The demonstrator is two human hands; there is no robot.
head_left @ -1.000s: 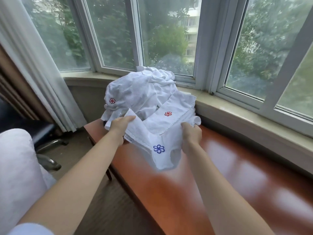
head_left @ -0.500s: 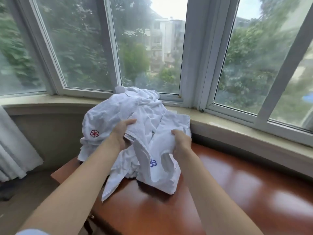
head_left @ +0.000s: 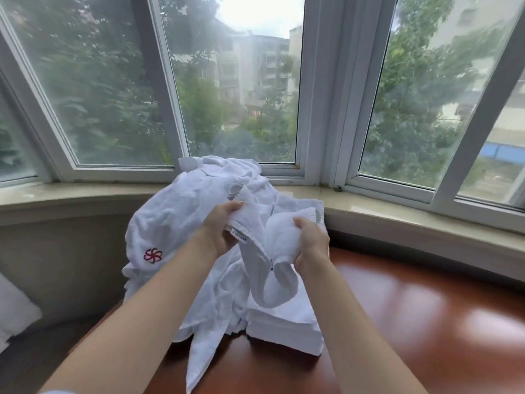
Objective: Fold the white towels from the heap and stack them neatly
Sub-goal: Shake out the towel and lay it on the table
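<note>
At the centre of the frame, both hands hold one white towel (head_left: 265,268) lifted clear of the heap (head_left: 181,217), probably to find its edges for folding. The left hand (head_left: 220,228) pinches the labelled hem; the right hand (head_left: 311,241) clutches bunched cloth (a loop sags between them) above the folded stack (head_left: 284,322) on the wooden table (head_left: 426,322).

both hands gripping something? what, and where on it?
Yes, one white towel lifted off the heap. The left hand grips its hemmed edge beside the sewn label; the right hand grips a bunched fold further along.
</note>
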